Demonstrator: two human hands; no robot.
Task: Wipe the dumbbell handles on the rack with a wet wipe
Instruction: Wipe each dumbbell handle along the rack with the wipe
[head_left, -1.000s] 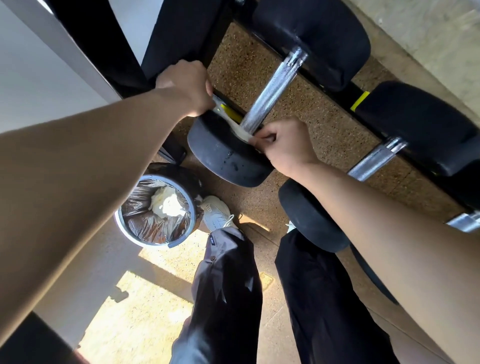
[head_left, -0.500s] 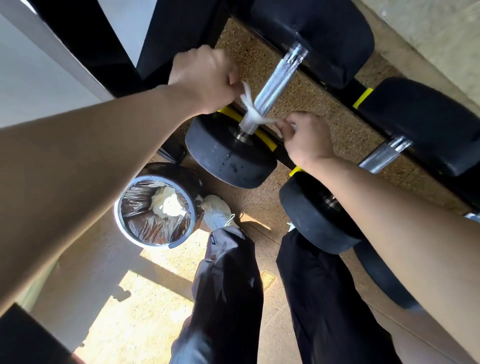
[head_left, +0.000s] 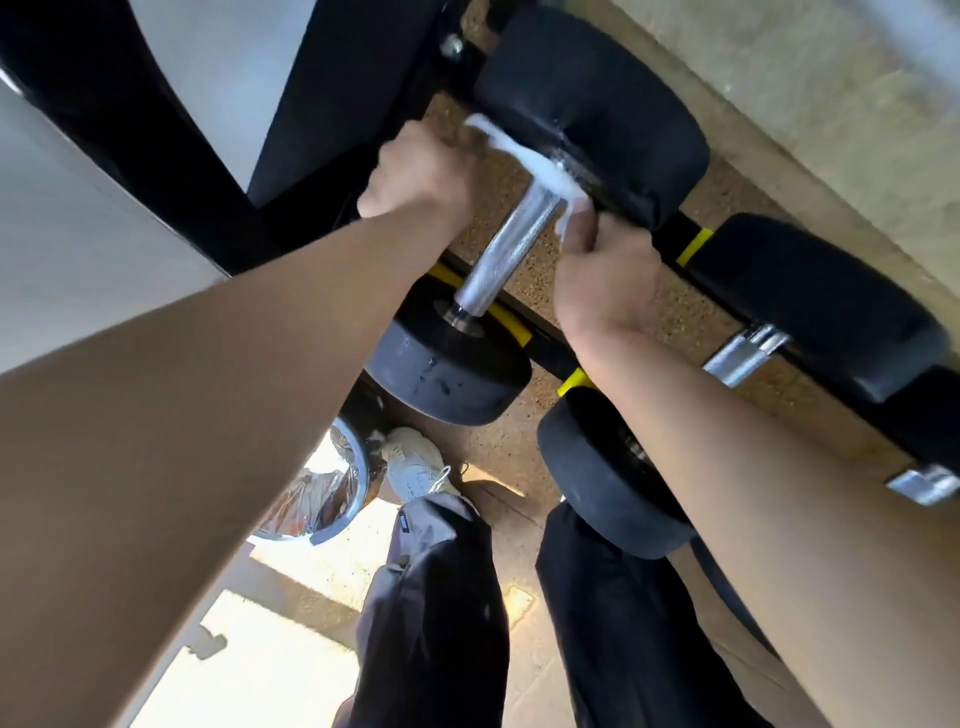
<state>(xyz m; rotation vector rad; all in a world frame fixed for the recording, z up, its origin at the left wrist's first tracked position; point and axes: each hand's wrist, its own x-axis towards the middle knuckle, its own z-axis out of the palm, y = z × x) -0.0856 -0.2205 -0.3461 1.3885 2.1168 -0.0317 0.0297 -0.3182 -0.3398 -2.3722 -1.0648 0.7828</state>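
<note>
White wet wipe (head_left: 524, 156) straddles the handle (head_left: 511, 249) — left hand (head_left: 421, 174) and right hand (head_left: 605, 280) pinch its ends between curled fingers; a bag-lined bin (head_left: 332, 499) sits below the handle.

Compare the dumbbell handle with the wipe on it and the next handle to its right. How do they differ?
The wiped handle has a wet wipe stretched across its far end, gripped by the left hand and the right hand; the next handle is bare. The wiped handle shows almost whole; the next handle is mostly hidden behind the right forearm. Both are shiny metal.
</note>
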